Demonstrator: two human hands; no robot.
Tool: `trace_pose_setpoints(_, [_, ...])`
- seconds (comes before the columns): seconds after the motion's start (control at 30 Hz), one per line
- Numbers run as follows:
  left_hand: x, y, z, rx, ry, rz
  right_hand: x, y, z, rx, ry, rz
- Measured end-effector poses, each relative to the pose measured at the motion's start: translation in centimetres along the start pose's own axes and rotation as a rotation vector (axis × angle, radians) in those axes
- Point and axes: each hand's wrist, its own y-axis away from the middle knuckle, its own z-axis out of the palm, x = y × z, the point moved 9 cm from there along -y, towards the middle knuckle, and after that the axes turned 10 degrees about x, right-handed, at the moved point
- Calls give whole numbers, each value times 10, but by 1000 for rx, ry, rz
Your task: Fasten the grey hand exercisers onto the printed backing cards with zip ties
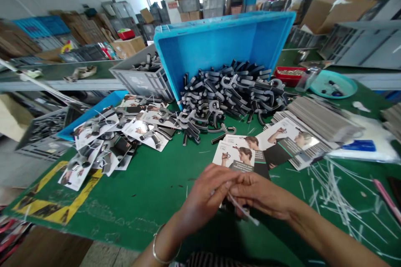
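Pinching thin wht tie (248,215), L hand (203,200), R hand (263,196)

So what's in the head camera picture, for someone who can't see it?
The left hand and right hand meet over a green table, pinching a thin white tie. Behind them lie printed cards, a pile of grey grips spilling from a tipped blue crate, and loose ties at right.

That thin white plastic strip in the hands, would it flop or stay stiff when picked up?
The white strip probably flexes but holds shape: it sticks out nearly straight from between the left hand and right hand. Likely very light, like the thin loose strips scattered on the table. Narrow and smooth-looking, it may slip.
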Motion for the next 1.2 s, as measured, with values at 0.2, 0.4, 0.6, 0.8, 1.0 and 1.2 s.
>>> trace_pose_setpoints(0.2, [31,4,7,-98,106,166,14,-4,5,-120,-174,115])
trace_pose_setpoints(0.4, [-31,-1,-10,227,13,-376,-2,-10,-11,137,-100,-118])
trace_pose_setpoints(0.6, [-58,9,9,149,53,-657,-18,-7,-31,365,104,-314])
trace_pose_setpoints(0.8, [-58,14,4,98,-96,-494,-16,-6,-40,361,23,-276])
trace_pose_setpoints(1.0, [-127,48,-15,286,-110,-747,-4,-9,-50,307,-89,-245])
trace_pose_setpoints(1.2, [-135,66,0,504,393,-894,-29,0,-70,410,-6,-398])
